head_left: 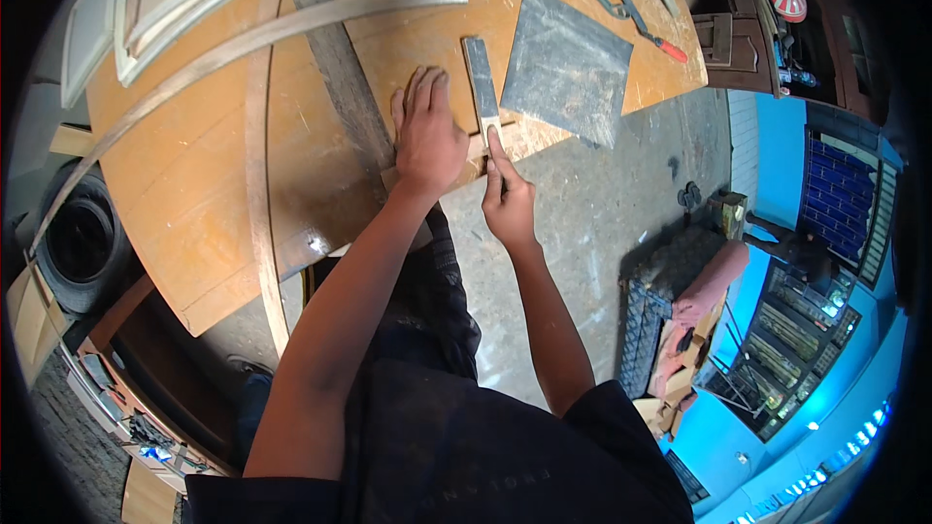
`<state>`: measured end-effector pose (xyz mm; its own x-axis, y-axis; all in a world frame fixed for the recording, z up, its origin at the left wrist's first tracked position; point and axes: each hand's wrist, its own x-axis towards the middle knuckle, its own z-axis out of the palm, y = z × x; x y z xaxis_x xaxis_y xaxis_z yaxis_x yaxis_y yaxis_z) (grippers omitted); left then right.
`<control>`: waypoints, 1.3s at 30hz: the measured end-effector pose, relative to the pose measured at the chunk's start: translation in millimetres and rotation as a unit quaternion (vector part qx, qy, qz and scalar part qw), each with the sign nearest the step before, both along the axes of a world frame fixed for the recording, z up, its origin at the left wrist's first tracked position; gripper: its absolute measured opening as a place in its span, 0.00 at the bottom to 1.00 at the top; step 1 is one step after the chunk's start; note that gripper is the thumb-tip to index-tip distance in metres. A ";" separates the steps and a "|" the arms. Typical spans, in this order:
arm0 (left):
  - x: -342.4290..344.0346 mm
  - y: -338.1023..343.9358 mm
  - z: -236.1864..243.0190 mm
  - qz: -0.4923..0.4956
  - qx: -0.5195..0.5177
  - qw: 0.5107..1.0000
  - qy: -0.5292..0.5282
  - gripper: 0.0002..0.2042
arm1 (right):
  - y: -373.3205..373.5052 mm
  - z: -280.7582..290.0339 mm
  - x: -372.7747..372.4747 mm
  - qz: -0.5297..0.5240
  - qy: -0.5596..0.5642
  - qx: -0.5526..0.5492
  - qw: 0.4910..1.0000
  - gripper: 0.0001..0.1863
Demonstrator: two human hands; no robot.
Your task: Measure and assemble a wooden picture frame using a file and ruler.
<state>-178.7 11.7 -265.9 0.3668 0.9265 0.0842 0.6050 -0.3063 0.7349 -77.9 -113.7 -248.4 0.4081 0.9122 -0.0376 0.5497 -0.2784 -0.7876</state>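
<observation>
A curved strip point(254, 34) arcs over the wooden table point(194, 194) at the left. The left hand point(427, 131) lies flat, fingers spread, grasping nothing, pressing a small wood piece point(485, 150) at the table's near edge. The right hand point(507, 199) pinches a flat metal blade point(482, 78) (a scraper or file, hard to tell), tip on the wood. Judged: scraping is under way; the next stroke needs steady pressure. The blade looks grey, worn. A dark sheet point(568, 63) lies right.

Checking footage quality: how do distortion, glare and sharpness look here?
Head view: strong fisheye bend with a black rim; the wooden tabletop edges curve. Mild glare on its varnish. The left hand, right hand and flat metal strip are sharp; the blue wall is oversaturated.
</observation>
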 end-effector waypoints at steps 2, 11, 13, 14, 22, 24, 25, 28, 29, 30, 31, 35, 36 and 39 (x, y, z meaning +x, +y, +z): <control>-18.9 8.4 8.0 -0.014 0.043 0.998 0.046 0.28 | -0.2 -4.0 2.2 -0.008 -0.006 -0.003 1.000 0.24; -54.9 2.0 2.4 0.026 0.084 0.974 0.208 0.22 | 0.5 -4.2 -3.3 -0.028 -0.009 0.016 0.999 0.22; -56.5 5.0 2.2 0.019 0.112 0.969 0.217 0.21 | 1.3 -8.3 -4.3 -0.027 -0.025 0.029 0.999 0.22; -55.8 6.7 2.3 0.019 0.112 0.969 0.217 0.21 | 1.2 -7.1 -4.5 -0.030 -0.020 0.030 0.999 0.22; -53.1 4.9 3.3 0.022 0.121 0.965 0.233 0.22 | -17.8 8.4 -17.7 -0.022 -0.006 -0.039 0.999 0.24; -60.1 5.4 3.0 0.025 0.115 0.965 0.233 0.22 | -61.4 11.9 -45.3 0.009 0.001 -0.043 0.999 0.24; -58.3 5.1 3.3 0.024 0.109 0.967 0.228 0.22 | -91.3 14.5 -57.3 0.022 0.000 -0.032 0.999 0.24; -51.8 4.6 9.1 0.016 0.110 0.969 0.221 0.23 | -131.8 27.8 -71.1 -0.004 0.054 -0.148 0.988 0.24; -52.1 3.8 11.0 0.015 0.105 0.969 0.223 0.23 | -122.8 32.5 -72.9 -0.005 0.042 -0.129 0.991 0.25; -51.5 3.6 13.1 0.014 0.100 0.969 0.225 0.23 | -110.8 36.1 -73.9 -0.005 0.031 -0.110 0.993 0.25; -54.3 5.5 13.9 0.016 0.098 0.968 0.229 0.24 | -85.0 31.9 -72.4 0.005 0.022 -0.113 0.993 0.25; -52.3 7.1 10.9 0.013 0.100 0.971 0.217 0.26 | 0.2 19.8 -60.4 0.008 0.009 -0.053 0.999 0.27; -51.4 4.7 11.9 0.006 0.088 0.973 0.215 0.27 | -6.1 21.0 -60.7 0.000 0.011 -0.048 0.999 0.27; -60.1 5.9 12.1 0.007 0.075 0.971 0.227 0.29 | -56.5 33.7 -75.7 0.010 0.018 -0.105 0.994 0.28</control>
<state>-238.8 17.5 -253.8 0.3854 0.9214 0.0502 0.8609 -0.3786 0.3398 -153.6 -170.2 -214.8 0.3855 0.8901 -0.2432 0.5286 -0.4290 -0.7325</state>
